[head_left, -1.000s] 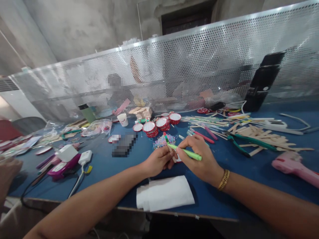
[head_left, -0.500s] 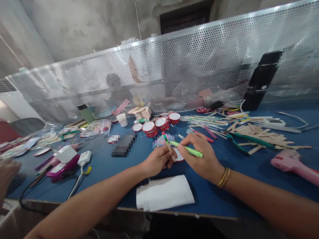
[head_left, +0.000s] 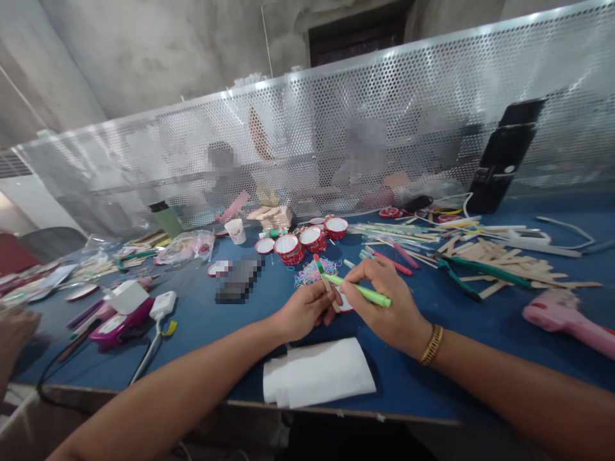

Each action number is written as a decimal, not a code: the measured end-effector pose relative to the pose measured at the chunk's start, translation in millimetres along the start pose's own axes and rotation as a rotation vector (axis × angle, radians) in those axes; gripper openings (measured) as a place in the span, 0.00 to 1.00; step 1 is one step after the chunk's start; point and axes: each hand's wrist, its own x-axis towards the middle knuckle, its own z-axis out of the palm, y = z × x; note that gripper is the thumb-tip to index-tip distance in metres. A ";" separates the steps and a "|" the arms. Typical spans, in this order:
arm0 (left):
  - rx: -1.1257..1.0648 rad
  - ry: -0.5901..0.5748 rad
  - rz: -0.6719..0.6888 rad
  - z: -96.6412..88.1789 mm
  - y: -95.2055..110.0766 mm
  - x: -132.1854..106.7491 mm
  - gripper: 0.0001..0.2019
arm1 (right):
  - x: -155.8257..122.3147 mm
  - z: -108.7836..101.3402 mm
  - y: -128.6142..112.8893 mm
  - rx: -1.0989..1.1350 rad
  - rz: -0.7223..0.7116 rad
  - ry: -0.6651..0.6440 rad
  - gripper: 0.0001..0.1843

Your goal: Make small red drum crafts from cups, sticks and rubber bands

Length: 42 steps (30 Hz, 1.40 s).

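Note:
Between the fingertips of my left hand [head_left: 307, 310] is a small wooden craft stick [head_left: 328, 285], its upper end coloured red and green. My right hand [head_left: 384, 301] grips a light-green marker pen [head_left: 368, 293], whose tip meets the stick just below the coloured bands. Under the hands lies a round white disc with a red rim [head_left: 346, 302], partly covered by my fingers. A heap of pastel rubber bands [head_left: 314, 271] is just behind the stick. Several small red drums with white tops [head_left: 287, 247] stand beyond it.
A folded white cloth [head_left: 319, 372] lies near the table edge. On the right are green-handled pliers [head_left: 480, 275], loose craft sticks [head_left: 519, 259] and a pink glue gun [head_left: 557, 314]. A purple device [head_left: 120, 323] sits left; another person's hand [head_left: 16, 326] shows at the far left edge.
The marker tip has shifted slightly left along and across the stick, from beside it onto it. My left hand and the stick stay nearly in place.

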 end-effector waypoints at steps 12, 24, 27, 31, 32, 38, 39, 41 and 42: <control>-0.018 0.003 -0.011 1.6 1.2 0.7 0.23 | 0.0 0.7 -0.2 0.016 -0.001 -0.025 0.07; -0.002 0.007 0.000 1.6 1.7 0.5 0.22 | 0.2 0.8 -1.1 0.003 -0.011 -0.017 0.07; -0.004 0.008 0.002 1.3 0.6 0.8 0.22 | 0.1 0.7 0.2 -0.021 0.012 0.015 0.07; 0.003 0.014 -0.004 1.2 0.7 0.5 0.22 | 0.3 0.1 -0.1 -0.006 0.014 0.022 0.06; -0.002 0.014 -0.007 1.3 1.0 0.3 0.22 | 0.4 0.2 -0.5 0.004 0.008 0.007 0.07; -0.006 0.017 0.000 1.1 1.0 0.0 0.22 | 0.3 0.7 1.9 -0.025 0.013 0.022 0.06; -0.011 0.017 -0.002 1.1 0.7 0.0 0.22 | 0.2 0.6 2.5 -0.032 0.013 0.032 0.06; -0.018 0.013 0.000 1.2 0.3 0.0 0.22 | -0.3 0.4 2.9 -0.031 0.008 0.037 0.06; -0.015 0.014 0.002 1.2 0.2 0.0 0.22 | -0.5 0.4 2.6 -0.027 0.005 0.032 0.06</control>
